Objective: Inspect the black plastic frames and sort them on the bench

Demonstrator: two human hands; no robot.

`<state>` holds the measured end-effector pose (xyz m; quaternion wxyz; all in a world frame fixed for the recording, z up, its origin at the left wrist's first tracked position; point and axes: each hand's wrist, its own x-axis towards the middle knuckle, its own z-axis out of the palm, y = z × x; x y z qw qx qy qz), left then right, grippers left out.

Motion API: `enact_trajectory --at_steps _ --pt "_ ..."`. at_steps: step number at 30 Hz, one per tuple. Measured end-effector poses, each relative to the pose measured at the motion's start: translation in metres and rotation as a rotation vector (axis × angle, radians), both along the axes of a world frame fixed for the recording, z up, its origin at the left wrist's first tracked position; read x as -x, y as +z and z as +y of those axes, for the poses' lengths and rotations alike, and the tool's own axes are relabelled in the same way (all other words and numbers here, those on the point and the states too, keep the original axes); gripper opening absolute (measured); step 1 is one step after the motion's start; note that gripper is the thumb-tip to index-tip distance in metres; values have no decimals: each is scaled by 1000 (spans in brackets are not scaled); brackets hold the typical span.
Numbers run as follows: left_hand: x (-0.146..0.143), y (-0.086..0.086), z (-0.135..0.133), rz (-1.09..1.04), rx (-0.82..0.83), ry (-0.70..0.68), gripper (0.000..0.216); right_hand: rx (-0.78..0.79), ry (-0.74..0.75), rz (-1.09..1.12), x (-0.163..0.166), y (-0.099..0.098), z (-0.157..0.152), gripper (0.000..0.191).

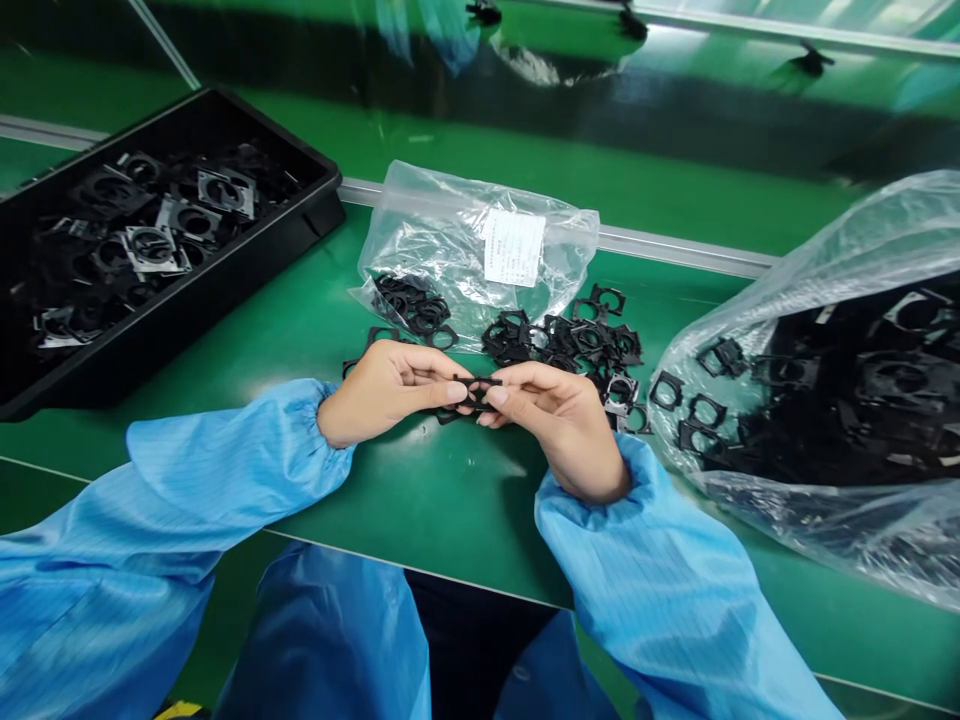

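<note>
Between my two hands, above the green table, I hold a small black plastic frame (475, 394) with a round opening. My left hand (390, 392) pinches its left end between thumb and fingertips. On its right end, the thumb and fingers of my right hand (559, 412) are closed in the same way. Just beyond my hands lies a loose pile of similar black frames (562, 340). A clear plastic bag (450, 225) with a white label (514, 247) lies behind them, with more black parts at its open left end.
A black bin (247, 245) full of black parts, some with silvery plates, stands at the left. At the right, a large clear bag (705, 330) spills over with black frames. A metal rail (675, 250) runs along the back of the green table (450, 500).
</note>
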<state>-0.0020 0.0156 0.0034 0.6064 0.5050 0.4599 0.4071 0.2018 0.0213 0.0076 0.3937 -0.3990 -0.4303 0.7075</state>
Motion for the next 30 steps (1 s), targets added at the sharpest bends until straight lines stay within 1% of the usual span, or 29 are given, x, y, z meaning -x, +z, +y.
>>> enact_trajectory --at_steps 3,5,7,9,13,18,21,24,26,30 --pt "-1 -1 0 72 -86 69 39 -66 -38 -47 1 0 -1 38" --pt "-1 -1 0 111 -137 96 40 -161 -77 -120 2 -1 -3 32" --pt "-1 -1 -1 129 -168 96 40 -266 -104 -198 2 -3 -4 24" --pt "-2 -1 -2 139 -192 85 38 -334 -119 -242 2 -3 -6 17" --pt "-3 -2 -4 178 -261 104 32 -400 -151 -269 2 -3 -9 6" --pt "-2 -4 -5 222 -433 99 22 -467 -136 -303 2 -2 -10 8" --pt "1 -3 -6 294 -511 57 16 -485 -126 -318 2 -1 -10 9" --pt "2 -2 -7 346 -525 4 13 -468 -109 -317 3 0 -10 13" --pt "2 -2 -8 335 -522 -17 9 -425 -89 -287 3 0 -9 18" --pt "1 -5 -8 285 -467 -20 11 -267 -5 -189 2 -2 -5 32"
